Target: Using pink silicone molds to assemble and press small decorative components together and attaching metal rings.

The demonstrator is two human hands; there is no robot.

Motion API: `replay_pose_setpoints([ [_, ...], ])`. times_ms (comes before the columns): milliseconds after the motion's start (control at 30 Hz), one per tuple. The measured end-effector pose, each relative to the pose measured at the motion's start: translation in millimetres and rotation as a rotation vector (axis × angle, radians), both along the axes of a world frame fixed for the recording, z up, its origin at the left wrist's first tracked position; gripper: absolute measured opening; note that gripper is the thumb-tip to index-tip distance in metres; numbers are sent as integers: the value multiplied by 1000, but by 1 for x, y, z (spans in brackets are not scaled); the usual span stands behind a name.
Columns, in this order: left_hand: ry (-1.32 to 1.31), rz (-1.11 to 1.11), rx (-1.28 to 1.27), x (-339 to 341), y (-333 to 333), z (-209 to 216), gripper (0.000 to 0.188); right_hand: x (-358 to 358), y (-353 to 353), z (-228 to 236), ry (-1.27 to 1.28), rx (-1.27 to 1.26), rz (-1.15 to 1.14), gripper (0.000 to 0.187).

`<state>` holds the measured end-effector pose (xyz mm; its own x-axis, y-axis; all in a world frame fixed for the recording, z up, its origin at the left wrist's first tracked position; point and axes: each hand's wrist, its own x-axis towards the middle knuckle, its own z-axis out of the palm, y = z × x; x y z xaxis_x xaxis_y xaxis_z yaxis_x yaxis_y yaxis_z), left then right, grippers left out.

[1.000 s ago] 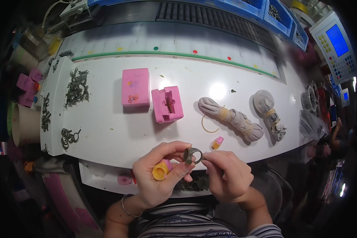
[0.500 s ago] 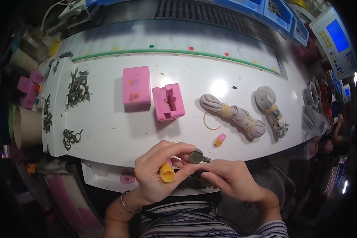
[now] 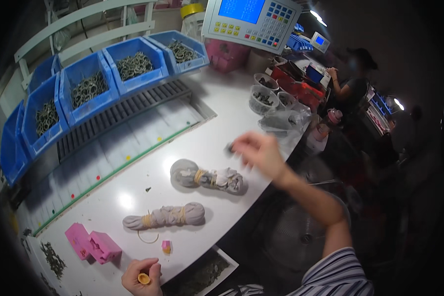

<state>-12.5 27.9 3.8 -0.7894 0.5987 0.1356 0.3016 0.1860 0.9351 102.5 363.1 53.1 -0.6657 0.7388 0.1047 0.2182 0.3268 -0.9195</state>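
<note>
At the near edge of the table, my left hand (image 3: 142,277) is closed around a small hollow yellow piece (image 3: 143,278), its open end facing up. Stretched far out to the right, my right hand (image 3: 261,154) is smeared by motion. A small dark grey piece (image 3: 229,147) pokes out at its fingertips. Below that hand lies a grey cloth bundle (image 3: 185,173) tied with bands, and a second bundle (image 3: 170,216) lies closer to my left hand. Near the left hand are a small pink and yellow piece (image 3: 166,246) and a notched pink block (image 3: 105,248).
Blue bins (image 3: 86,91) of metal rings stand along the back. A keypad device with a blue screen (image 3: 251,22) hangs at the top. Clear tubs (image 3: 263,100) and a plastic bag (image 3: 283,121) sit at the far right end. Beyond, a person (image 3: 352,86) works. An open drawer (image 3: 212,276) juts below the table.
The view has swung right. My hands have parted: the right one carried the dark grey piece away to the far right, while the left one still holds the yellow piece.
</note>
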Motion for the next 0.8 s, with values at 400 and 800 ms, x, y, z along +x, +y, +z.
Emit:
replay_pose_setpoints([
  [400, -183, 114, -160, 8, -15, 10, 14, 16, 245, 17, 3, 461, -416, 21],
  [800, -535, 90, 43, -4, -37, 11, 35, -37, -154, -53, -61, 423, 496, 26],
])
